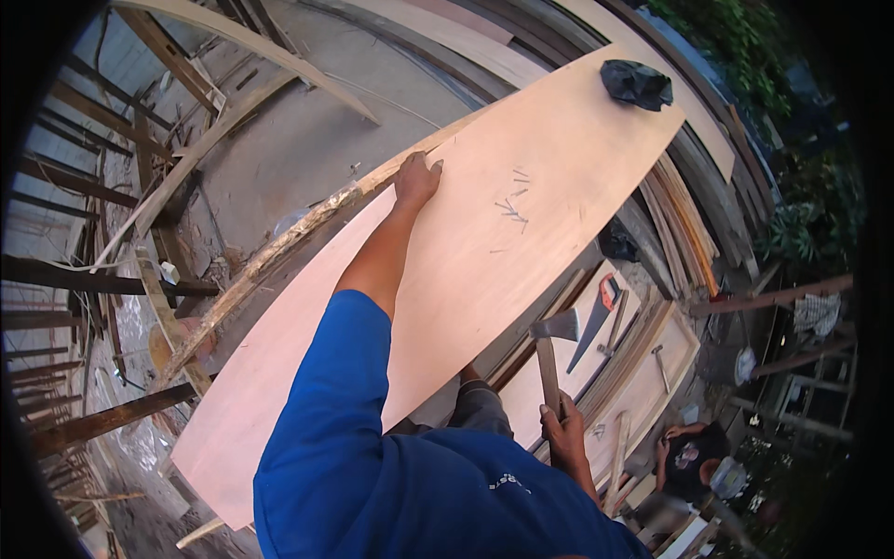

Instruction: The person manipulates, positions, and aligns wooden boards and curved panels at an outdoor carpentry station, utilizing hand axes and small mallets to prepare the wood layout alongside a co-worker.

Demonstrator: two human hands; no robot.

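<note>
A large pale plywood sheet [475,252] lies slantwise in front of me. My left hand [416,182] is closed at its far edge, fingers curled over where the sheet meets a long rough timber [307,224]. In my right hand [566,433], low on the right, is the wooden handle of a hatchet [547,368]. Its grey head [557,325] points up, beside the sheet and apart from it. Several loose nails [510,211] are scattered on the sheet's middle. A crumpled black plastic bag [636,85] rests near its far right end.
Right of the sheet, a handsaw [594,321] with an orange handle and a hammer [661,368] lie on boards. Stacked planks [684,224] stand beyond. A curved plank [251,42] and timber framing [93,196] fill the left. Another person [694,456] is at lower right.
</note>
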